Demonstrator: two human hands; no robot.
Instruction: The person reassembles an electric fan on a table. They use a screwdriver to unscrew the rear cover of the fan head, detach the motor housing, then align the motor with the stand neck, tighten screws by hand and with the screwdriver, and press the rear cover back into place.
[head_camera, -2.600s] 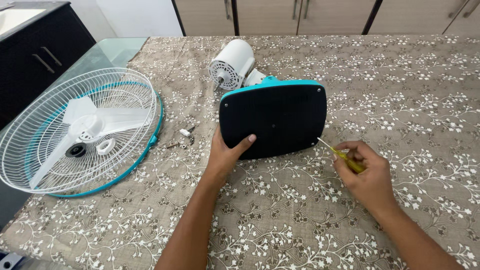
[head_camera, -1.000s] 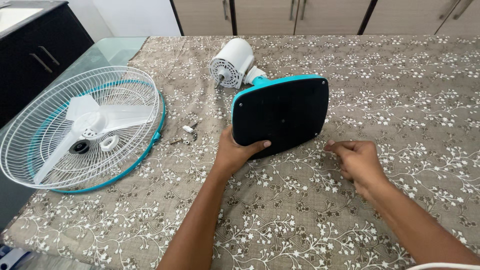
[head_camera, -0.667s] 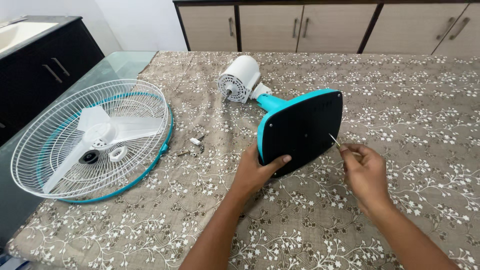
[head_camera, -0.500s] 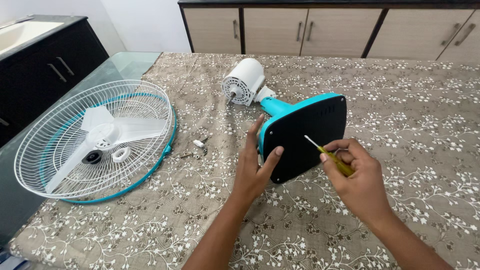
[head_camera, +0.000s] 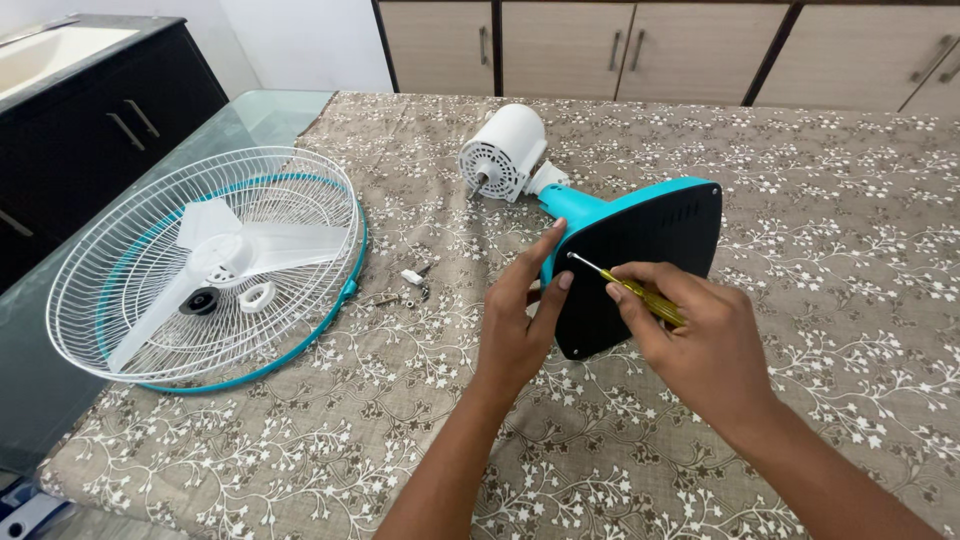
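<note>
A teal fan base (head_camera: 640, 260) with a black underside lies tipped on its edge on the table, joined to a white motor housing (head_camera: 505, 152) behind it. My left hand (head_camera: 522, 320) steadies the base's left edge, fingers against the black plate. My right hand (head_camera: 690, 335) grips a small yellow-handled screwdriver (head_camera: 630, 288). Its metal tip touches the black plate near the upper left corner.
A white wire fan guard with a teal rim (head_camera: 210, 265) lies flat at the left, holding the white blades and a ring nut. Small screws and a white clip (head_camera: 410, 285) lie between guard and base. A floral cloth (head_camera: 850, 220) covers the table; dark cabinets (head_camera: 90, 120) stand far left.
The base has been tipped up more steeply. My right hand picked up the screwdriver again and brought its tip onto the black plate. My left hand shifted to the base's left edge.
</note>
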